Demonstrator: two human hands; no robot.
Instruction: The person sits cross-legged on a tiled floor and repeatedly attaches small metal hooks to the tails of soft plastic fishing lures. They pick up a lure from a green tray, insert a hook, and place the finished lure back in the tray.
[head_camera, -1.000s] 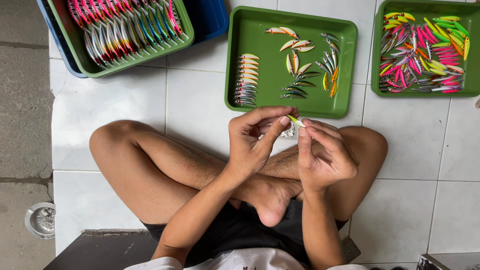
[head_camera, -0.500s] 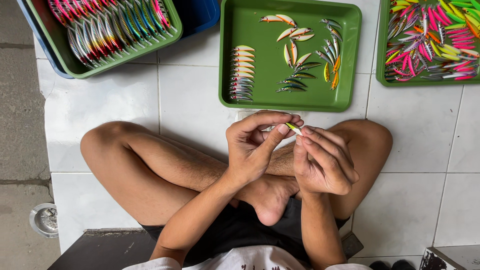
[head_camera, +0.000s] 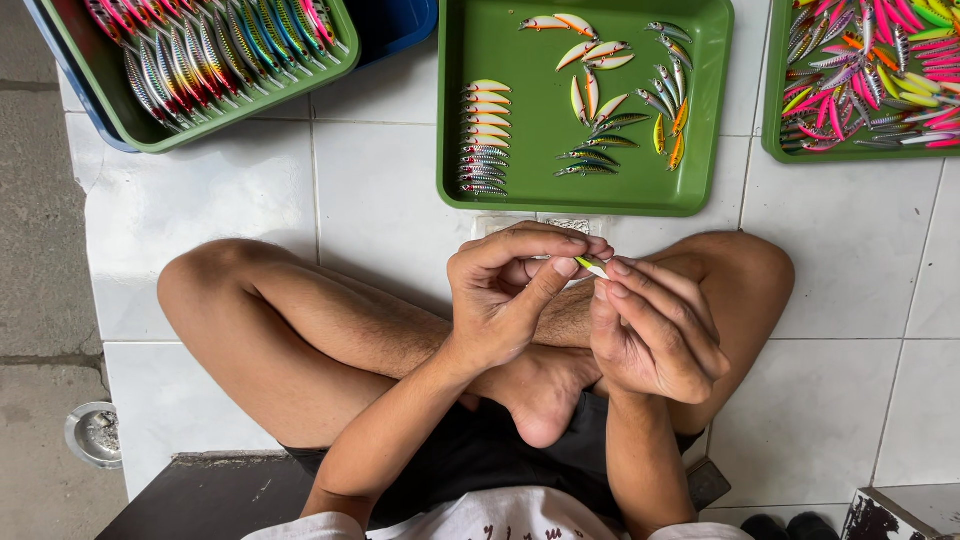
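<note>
On the white tiled floor (head_camera: 240, 200), person sits cross-legged w/ both hands up over the crossed shins, prob so the forearms can rest on the legs and keep things steady for fiddly work. Left hand (head_camera: 515, 295) is curled, thumb and index pinched together on the small yellow-green fishing lure (head_camera: 592, 266); right hand (head_camera: 655, 330) has its fingertips closed on the same lure from the other side, so it sits clamped btwn both hands, just above the knees and right in front of the middle tray. Only the tip of it shows, rest is hidden by fingers, can't tell what exactly they're doing to it. Straight ahead is the green rectangular plastic tray (head_camera: 520, 195) w/ a neat stack of lures (head_camera: 485, 140) down its left side and loose ones (head_camera: 620, 100) scattered on the right, looks like sorted vs unsorted imo. A small clear bag of tiny metal bits (head_camera: 570, 225) lies on the floor touching that tray's near edge, close to the hands, easy reach. Far left, another green tray packed w/ rows of lures (head_camera: 210, 50) sits on a blue bin (head_camera: 400, 25); far right a third green tray (head_camera: 775, 120) holds a pile of pink, yellow and silver lures (head_camera: 870, 70). Round metal floor drain (head_camera: 95, 435) off to the lower left, well apart. Nothing btwn hands and middle tray except that bag.
</note>
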